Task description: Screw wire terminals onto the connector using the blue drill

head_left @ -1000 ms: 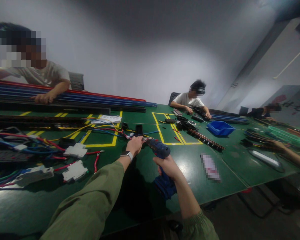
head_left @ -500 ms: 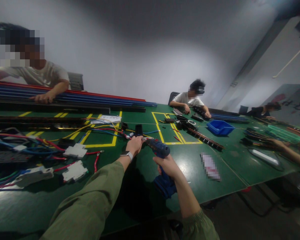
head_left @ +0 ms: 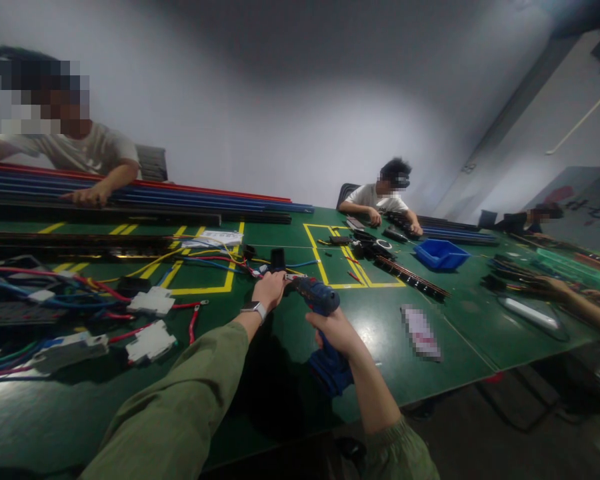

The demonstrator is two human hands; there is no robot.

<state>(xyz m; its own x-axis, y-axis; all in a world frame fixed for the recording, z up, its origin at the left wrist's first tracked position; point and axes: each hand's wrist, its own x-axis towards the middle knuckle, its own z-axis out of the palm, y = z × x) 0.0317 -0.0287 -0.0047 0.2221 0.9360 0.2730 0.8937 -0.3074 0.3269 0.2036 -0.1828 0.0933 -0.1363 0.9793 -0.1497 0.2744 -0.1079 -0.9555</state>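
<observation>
Two hands: right point(head_left: 337, 330) tight around one blue drill point(head_left: 320, 300), left point(head_left: 270, 288) around one small part point(head_left: 290, 277)

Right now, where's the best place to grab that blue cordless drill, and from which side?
Grip the blue cordless drill by its handle, the narrow neck between the motor body and the wide battery base. Come from the near side, as the right hand does: the nose points away toward the left hand, so the handle slopes back toward you.
</observation>
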